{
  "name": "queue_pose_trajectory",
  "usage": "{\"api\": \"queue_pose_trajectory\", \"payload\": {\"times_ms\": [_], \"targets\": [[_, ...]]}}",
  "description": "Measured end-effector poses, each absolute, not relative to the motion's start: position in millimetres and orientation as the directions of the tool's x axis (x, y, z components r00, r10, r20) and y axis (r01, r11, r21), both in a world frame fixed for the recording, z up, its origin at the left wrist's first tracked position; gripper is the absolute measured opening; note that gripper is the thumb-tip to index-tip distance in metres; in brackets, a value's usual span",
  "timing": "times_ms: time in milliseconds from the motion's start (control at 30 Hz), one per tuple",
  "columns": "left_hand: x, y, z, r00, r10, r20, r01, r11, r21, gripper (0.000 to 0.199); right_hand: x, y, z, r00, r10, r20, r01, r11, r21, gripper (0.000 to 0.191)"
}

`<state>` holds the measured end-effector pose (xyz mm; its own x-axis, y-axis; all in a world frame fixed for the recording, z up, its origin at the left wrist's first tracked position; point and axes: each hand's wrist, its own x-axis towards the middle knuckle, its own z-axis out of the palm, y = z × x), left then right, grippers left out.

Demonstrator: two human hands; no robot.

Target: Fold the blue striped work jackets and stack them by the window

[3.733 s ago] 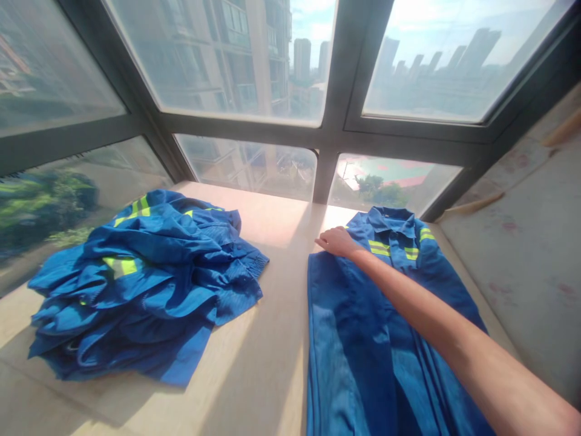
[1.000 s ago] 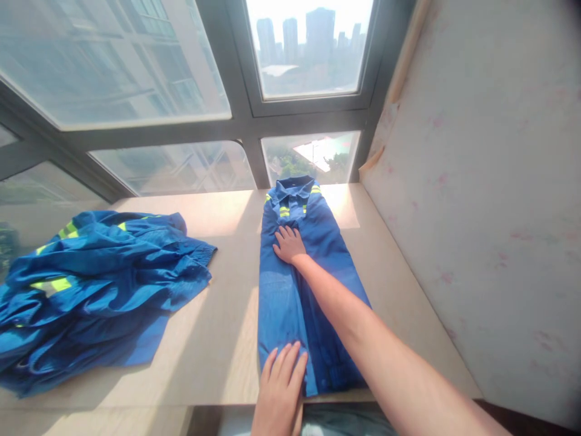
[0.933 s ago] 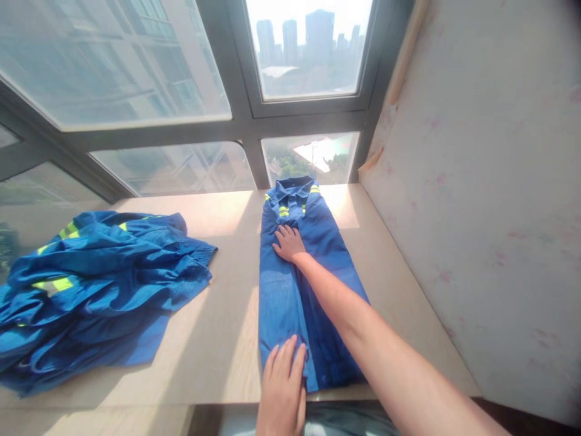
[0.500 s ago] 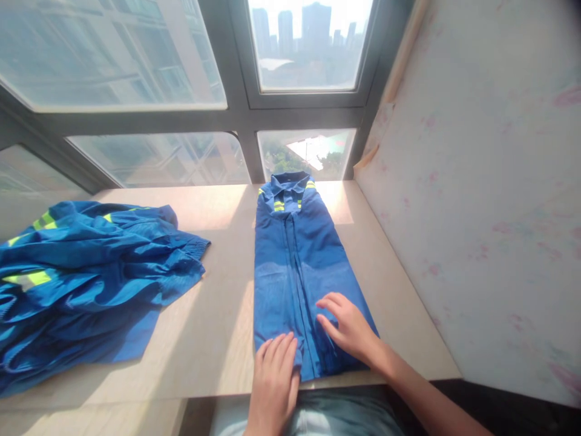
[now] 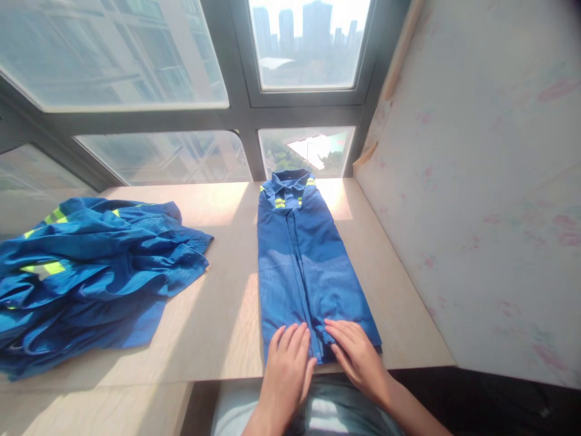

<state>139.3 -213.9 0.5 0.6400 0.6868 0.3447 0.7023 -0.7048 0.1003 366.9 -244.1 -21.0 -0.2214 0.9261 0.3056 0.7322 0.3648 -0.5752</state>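
Both hands, left hand (image 5: 290,357) and right hand (image 5: 354,351), press fingers outspread onto the near end of the folded blue jacket (image 5: 313,266), flat on the worktop (image 5: 231,303); left of it lies a crumpled blue garment (image 5: 104,266).

Blue jacket (image 5: 308,260) with yellow stripes; blue crumpled clothes (image 5: 104,272), yellow-and-grey patch; pale wall (image 5: 476,181), pink floral pattern.

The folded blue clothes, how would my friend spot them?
Find the windows, then the pale ledge below. On the ledge nearer the flowery wall lies a folded blue garment, with the left hand and right hand at its near end. It lies flat and neat, collar toward the windows, unlike the crumpled blue heap.
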Motion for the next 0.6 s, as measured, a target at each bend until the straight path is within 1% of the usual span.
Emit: {"api": "queue_pose_trajectory", "payload": {"times_ms": [133,200,267,333,433,500,600], "targets": [[139.8,-216.8,-6.3,0.679,0.684,0.268,0.697,-0.714,0.058,0.053,363.7,-250.1,-16.8,-0.149,0.899,0.412,0.717,0.385,-0.582,0.047],[137.6,-217.5,-7.3,0.684,0.684,0.254,0.694,-0.717,0.062,0.055,358.6,-255.1,-17.4,-0.111,0.879,0.464,0.720,0.393,-0.572,0.054],[136.0,-217.8,-7.0,0.670,0.700,0.249,0.704,-0.705,0.087,0.054,350.7,-259.4,-21.4,-0.129,0.869,0.479,0.743,0.404,-0.533,0.060],[135.2,-217.8,-6.3,0.667,0.705,0.241,0.704,-0.702,0.103,0.053,342.3,-262.2,-27.4,-0.218,0.870,0.443,0.772,0.431,-0.467,0.062],[134.2,-217.4,-6.0,0.684,0.694,0.226,0.692,-0.715,0.099,0.054,335.8,-263.5,-31.8,-0.333,0.878,0.344,0.798,0.457,-0.392,0.062],[133.1,-217.2,-6.5,0.688,0.690,0.226,0.687,-0.719,0.102,0.054,336.6,-262.9,-28.1,-0.350,0.887,0.301,0.804,0.449,-0.389,0.060],[131.5,-217.0,-8.2,0.694,0.680,0.235,0.678,-0.728,0.103,0.054,341.9,-258.2,-16.2,-0.345,0.897,0.278,0.794,0.436,-0.423,0.053]]}}
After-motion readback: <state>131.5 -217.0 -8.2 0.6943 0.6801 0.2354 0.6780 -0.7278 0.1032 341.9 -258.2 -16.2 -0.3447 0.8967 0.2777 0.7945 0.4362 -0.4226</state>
